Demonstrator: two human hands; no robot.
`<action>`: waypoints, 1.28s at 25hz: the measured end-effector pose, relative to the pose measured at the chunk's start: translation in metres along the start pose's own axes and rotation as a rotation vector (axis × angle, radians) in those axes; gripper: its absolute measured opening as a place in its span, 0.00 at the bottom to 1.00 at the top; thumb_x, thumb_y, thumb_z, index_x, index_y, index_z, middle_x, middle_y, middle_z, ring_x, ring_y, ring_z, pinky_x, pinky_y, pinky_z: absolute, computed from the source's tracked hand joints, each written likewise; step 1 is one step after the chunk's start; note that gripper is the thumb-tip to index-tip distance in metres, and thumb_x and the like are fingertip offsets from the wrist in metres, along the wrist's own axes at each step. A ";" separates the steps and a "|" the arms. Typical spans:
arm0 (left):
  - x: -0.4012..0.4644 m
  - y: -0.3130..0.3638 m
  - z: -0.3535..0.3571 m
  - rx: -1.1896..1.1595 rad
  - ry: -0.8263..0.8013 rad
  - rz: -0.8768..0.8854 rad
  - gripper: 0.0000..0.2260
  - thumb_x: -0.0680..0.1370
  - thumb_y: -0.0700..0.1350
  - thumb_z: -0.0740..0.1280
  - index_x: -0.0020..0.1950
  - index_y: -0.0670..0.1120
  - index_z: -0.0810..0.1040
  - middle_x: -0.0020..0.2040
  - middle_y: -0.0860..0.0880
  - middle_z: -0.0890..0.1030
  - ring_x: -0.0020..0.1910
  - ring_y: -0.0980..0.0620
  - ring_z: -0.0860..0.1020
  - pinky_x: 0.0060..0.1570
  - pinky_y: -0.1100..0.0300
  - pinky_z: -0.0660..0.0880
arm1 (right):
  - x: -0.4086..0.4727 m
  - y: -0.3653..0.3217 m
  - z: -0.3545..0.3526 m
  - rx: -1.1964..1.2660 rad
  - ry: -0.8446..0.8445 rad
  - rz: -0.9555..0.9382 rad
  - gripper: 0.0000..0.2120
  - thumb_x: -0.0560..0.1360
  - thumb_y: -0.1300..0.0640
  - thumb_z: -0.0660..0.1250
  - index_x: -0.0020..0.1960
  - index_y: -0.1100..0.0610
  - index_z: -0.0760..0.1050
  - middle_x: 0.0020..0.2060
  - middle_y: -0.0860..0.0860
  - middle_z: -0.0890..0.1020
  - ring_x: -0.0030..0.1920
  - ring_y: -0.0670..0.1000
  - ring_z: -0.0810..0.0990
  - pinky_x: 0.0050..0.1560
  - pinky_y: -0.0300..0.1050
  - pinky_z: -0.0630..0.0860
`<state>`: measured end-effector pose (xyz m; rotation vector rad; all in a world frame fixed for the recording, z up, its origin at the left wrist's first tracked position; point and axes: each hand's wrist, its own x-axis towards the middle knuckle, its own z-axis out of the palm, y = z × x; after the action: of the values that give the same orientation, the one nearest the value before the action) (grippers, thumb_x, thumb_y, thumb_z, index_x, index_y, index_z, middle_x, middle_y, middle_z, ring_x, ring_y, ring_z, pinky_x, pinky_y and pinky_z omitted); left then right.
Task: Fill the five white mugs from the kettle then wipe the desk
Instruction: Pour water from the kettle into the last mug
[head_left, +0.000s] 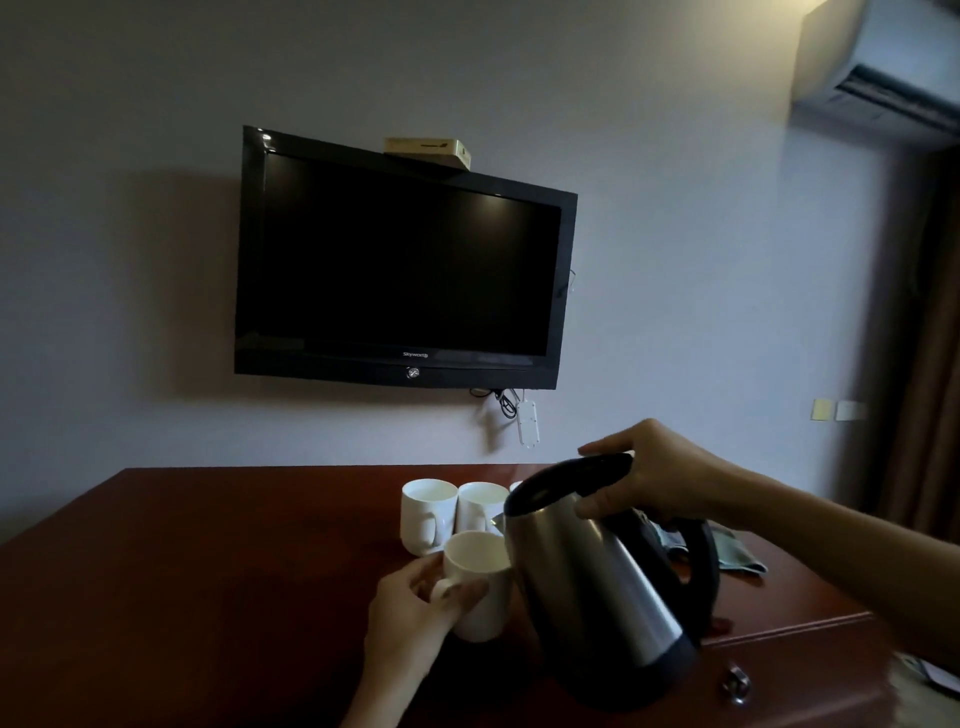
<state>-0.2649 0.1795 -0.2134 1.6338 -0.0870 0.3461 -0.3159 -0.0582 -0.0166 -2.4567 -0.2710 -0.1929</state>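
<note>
A steel kettle (592, 582) with a black lid and handle is tilted left, its spout over a white mug (480, 582). My right hand (649, 480) grips the kettle's handle at the top, one finger lying on the lid. My left hand (415, 608) holds the near mug by its handle, just above the dark red desk (208, 571). Two more white mugs (423, 514) (480, 501) stand upright behind it, and the rim of a third (515, 486) peeks out behind the kettle lid. Any further mug is hidden.
A folded grey-green cloth (737, 556) lies on the desk right of the kettle. A black TV (400, 260) hangs on the wall above, with a white power strip (529, 423) dangling below it. A drawer lock (736, 680) shows on the desk front.
</note>
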 end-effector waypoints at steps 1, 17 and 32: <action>0.002 -0.002 0.001 -0.038 0.010 0.002 0.18 0.58 0.56 0.85 0.40 0.69 0.82 0.40 0.69 0.84 0.46 0.65 0.82 0.52 0.55 0.80 | 0.004 -0.006 0.000 -0.040 -0.026 -0.007 0.31 0.64 0.53 0.85 0.65 0.49 0.80 0.23 0.47 0.76 0.20 0.46 0.66 0.23 0.37 0.67; 0.019 -0.011 -0.010 -0.090 -0.095 0.091 0.14 0.62 0.55 0.85 0.41 0.68 0.85 0.46 0.57 0.88 0.51 0.58 0.85 0.56 0.48 0.82 | 0.050 -0.039 -0.012 -0.348 -0.326 -0.091 0.25 0.67 0.57 0.83 0.63 0.55 0.84 0.31 0.54 0.79 0.22 0.48 0.65 0.22 0.38 0.67; 0.026 -0.023 -0.006 -0.091 -0.101 0.133 0.18 0.55 0.68 0.79 0.42 0.74 0.83 0.47 0.58 0.88 0.52 0.59 0.85 0.55 0.48 0.82 | 0.063 -0.054 -0.011 -0.437 -0.375 -0.105 0.29 0.68 0.56 0.82 0.68 0.54 0.80 0.25 0.56 0.75 0.19 0.48 0.66 0.24 0.39 0.69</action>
<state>-0.2354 0.1915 -0.2279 1.5590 -0.2844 0.3561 -0.2689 -0.0143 0.0375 -2.9060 -0.5714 0.1888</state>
